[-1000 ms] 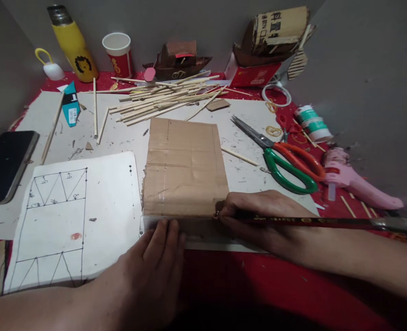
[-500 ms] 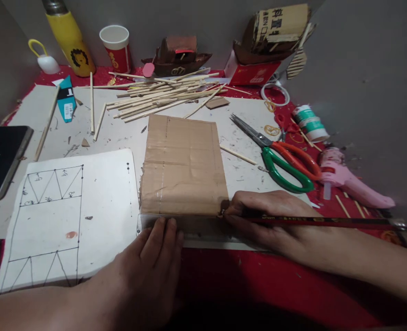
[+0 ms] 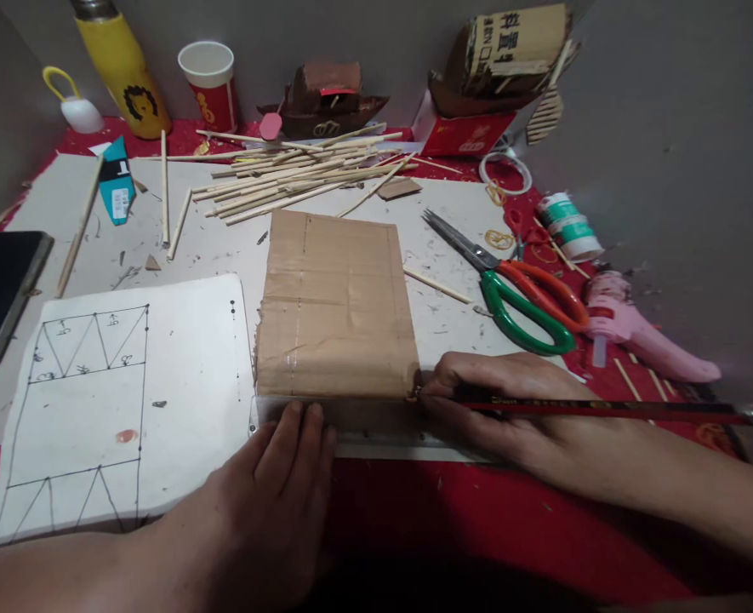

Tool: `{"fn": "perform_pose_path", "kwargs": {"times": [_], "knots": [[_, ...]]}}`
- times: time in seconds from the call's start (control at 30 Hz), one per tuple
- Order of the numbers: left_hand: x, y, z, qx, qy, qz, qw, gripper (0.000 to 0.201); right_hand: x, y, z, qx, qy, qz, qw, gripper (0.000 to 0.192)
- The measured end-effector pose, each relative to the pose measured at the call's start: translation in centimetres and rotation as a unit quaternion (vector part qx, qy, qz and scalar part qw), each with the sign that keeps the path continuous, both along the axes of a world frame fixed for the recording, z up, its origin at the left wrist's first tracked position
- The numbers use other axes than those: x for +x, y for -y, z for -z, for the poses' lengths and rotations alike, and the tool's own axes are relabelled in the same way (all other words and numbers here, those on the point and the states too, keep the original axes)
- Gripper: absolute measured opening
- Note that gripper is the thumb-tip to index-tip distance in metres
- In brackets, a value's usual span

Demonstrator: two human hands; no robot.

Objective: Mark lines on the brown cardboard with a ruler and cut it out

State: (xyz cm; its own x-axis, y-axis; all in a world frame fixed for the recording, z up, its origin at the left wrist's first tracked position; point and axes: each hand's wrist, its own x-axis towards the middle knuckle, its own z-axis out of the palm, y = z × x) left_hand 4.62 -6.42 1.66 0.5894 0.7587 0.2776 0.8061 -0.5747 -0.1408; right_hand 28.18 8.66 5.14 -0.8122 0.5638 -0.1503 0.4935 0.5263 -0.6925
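A brown cardboard piece [image 3: 344, 306] with pencilled lines lies in front of me. Along its near edge runs a grey metallic strip [image 3: 369, 419] that looks like a ruler. My left hand [image 3: 274, 494] rests its outstretched fingertips on the strip, near its left end; the thumb is mostly hidden. At the cardboard's lower right corner, my right hand [image 3: 497, 409] pinches a dark red pencil [image 3: 663, 410]. The pencil lies almost level, its shaft pointing right and its tip at the corner.
Left of the cardboard lies a white sheet with drawn lines [image 3: 191, 366], beyond it a phone [image 3: 2, 298]. Wooden sticks [image 3: 312, 170] are piled behind. On the right are scissors [image 3: 522, 306] and a pink glue gun [image 3: 650, 332]. A cup [image 3: 207, 85] and model boat [image 3: 331, 106] stand at the back.
The whole view has shifted slightly left. The pencil tip stays near the cardboard's lower right corner, and my left hand keeps its place on the strip.
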Motion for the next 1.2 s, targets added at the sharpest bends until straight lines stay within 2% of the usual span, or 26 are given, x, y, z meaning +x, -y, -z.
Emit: {"fn": "perform_pose_path", "kwargs": {"times": [0.33,0.4,0.5,0.57,0.63,0.73,0.87,1.03,1.2], "knots": [[-0.2,0.0,0.0,0.004,-0.001,0.011,1.000,0.051,0.2,-0.1,-0.2,0.014,-0.004,0.025,1.000,0.023],[-0.3,0.0,0.2,0.012,0.004,0.011,1.000,0.049,0.4,0.1,-0.6,0.023,-0.027,0.067,0.997,0.025],[-0.5,-0.1,0.6,0.022,0.023,0.016,0.999,0.049,0.8,0.9,-1.0,0.020,-0.089,0.169,0.981,0.026],[-0.6,-0.2,0.7,0.022,0.041,0.021,0.999,0.046,1.1,1.5,-0.7,-0.004,-0.130,0.225,0.966,0.027],[-0.7,-0.3,0.5,0.014,0.059,0.025,0.998,0.042,1.4,1.7,0.2,-0.026,-0.157,0.247,0.956,0.028],[-0.9,-0.5,-0.2,-0.022,0.075,0.038,0.996,0.038,1.6,1.5,1.6,0.028,-0.175,0.220,0.959,0.024],[-1.5,-0.8,-0.9,-0.052,0.099,0.074,0.991,0.031,1.7,0.6,2.4,0.120,-0.112,0.171,0.971,0.019],[-1.9,-1.5,-1.0,-0.052,0.103,0.032,0.993,0.033,1.8,0.1,2.8,0.168,-0.091,0.102,0.976,0.022],[-1.6,-1.8,-1.3,-0.111,0.150,0.031,0.982,0.026,2.1,0.0,3.5,0.190,-0.086,0.086,0.974,0.027]]}}
